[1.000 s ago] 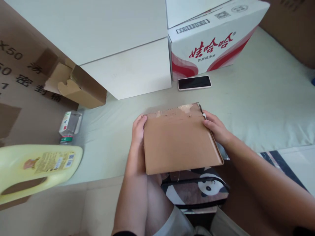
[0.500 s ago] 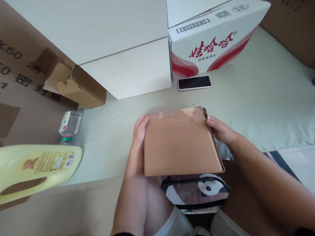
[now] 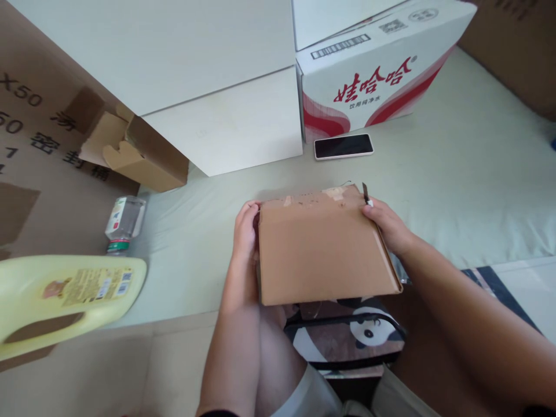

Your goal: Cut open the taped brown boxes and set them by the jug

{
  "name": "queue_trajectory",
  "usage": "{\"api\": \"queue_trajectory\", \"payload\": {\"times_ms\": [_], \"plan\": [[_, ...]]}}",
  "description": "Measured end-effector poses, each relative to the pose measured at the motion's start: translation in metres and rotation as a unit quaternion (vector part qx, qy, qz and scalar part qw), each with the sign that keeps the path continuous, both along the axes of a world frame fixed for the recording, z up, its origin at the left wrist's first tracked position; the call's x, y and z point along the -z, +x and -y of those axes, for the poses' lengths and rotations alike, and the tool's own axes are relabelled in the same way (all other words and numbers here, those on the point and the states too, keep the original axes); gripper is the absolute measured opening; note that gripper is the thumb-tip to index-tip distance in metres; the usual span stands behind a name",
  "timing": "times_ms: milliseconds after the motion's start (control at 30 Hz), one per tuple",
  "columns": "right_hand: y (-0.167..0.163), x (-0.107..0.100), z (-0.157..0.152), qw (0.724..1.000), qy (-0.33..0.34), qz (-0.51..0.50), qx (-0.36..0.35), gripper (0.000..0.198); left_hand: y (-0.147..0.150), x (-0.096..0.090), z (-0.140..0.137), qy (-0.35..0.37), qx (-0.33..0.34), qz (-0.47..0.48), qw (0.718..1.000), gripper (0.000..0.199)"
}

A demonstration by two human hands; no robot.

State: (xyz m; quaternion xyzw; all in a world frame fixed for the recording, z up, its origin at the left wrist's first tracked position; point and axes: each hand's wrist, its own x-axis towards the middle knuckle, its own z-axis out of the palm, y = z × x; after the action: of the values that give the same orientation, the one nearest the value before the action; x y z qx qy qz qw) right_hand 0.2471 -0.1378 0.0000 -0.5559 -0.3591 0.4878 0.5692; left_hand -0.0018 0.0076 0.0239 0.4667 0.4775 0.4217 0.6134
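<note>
To your left rises a large printed brown carton [image 3: 65, 214]; ahead stands a white-and-red carton [image 3: 373, 87]. Over your lap you hold a flat-faced cardboard box [image 3: 328, 255], scuffed along its far edge, contents hidden. A flapped small box [image 3: 160, 153] and a clear bottle [image 3: 127, 217] sit leftward. Your left hand [image 3: 245, 231] curls part-closed round the held box's side; your right hand [image 3: 388, 227] clasps its far right corner.

The pale green surface [image 3: 204, 243] I'm watching carries a white box [image 3: 243, 127], a red-and-white carton [image 3: 369, 110] and a phone [image 3: 343, 147], back from its near edge; leftward sit an open carton [image 3: 160, 156], a bottle [image 3: 125, 220] and, by that edge, a yellow jug [image 3: 99, 289].
</note>
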Motion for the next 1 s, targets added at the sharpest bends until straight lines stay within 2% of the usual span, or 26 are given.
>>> {"api": "queue_trajectory", "payload": {"times_ms": [200,433,700,833,1000], "plan": [[0.001,0.002,0.000,0.998,-0.025,-0.001,0.062,0.047,-0.005,0.009,-0.004,-0.007,-0.012,0.059,0.998,0.027],[0.002,0.003,-0.002,0.995,-0.015,0.015,0.095,0.043,-0.007,0.005,-0.001,-0.011,-0.024,0.036,0.999,0.031],[0.006,0.014,-0.003,0.995,-0.013,0.010,0.095,0.044,-0.004,-0.005,0.004,-0.029,0.035,0.003,0.999,0.036],[0.006,0.013,-0.004,0.996,-0.008,0.018,0.091,0.043,-0.003,-0.008,0.006,-0.007,0.069,-0.022,0.997,0.035],[0.007,0.014,-0.003,0.996,-0.008,0.032,0.080,0.045,-0.003,-0.007,0.006,0.005,0.077,-0.016,0.997,0.036]]}}
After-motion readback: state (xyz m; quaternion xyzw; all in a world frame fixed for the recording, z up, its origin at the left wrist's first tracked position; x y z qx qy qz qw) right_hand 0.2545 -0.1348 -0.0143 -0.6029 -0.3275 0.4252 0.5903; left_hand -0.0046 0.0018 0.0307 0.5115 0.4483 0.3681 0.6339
